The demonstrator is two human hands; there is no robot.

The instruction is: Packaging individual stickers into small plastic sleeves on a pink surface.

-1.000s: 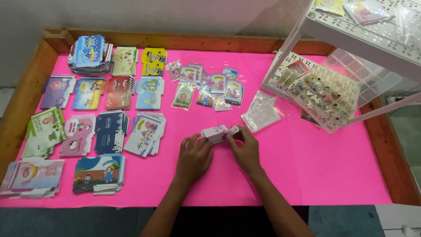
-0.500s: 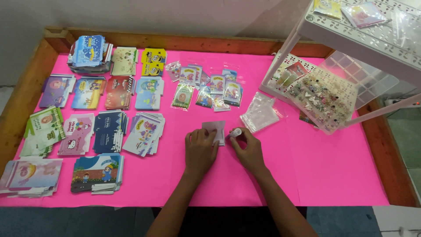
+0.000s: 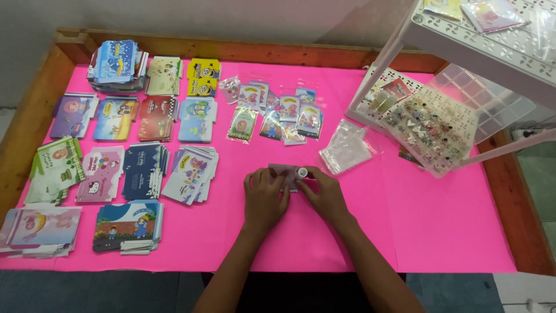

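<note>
My left hand lies flat on a small pale pink card box and presses it onto the pink table cover. My right hand touches the same box from the right, with a small white bottle pinched at its fingertips. Both hands meet at the table's middle, near the front edge.
Stacks of printed flat cartons fill the left half. Small clear packets lie behind my hands, a pile of empty clear bags to the right. A white plastic rack and a clear compartment box of beads stand at right. A wooden rim frames the table.
The small box, held up between both hands a second ago, has been laid down flat on the cover. My left hand now rests on top of it.
</note>
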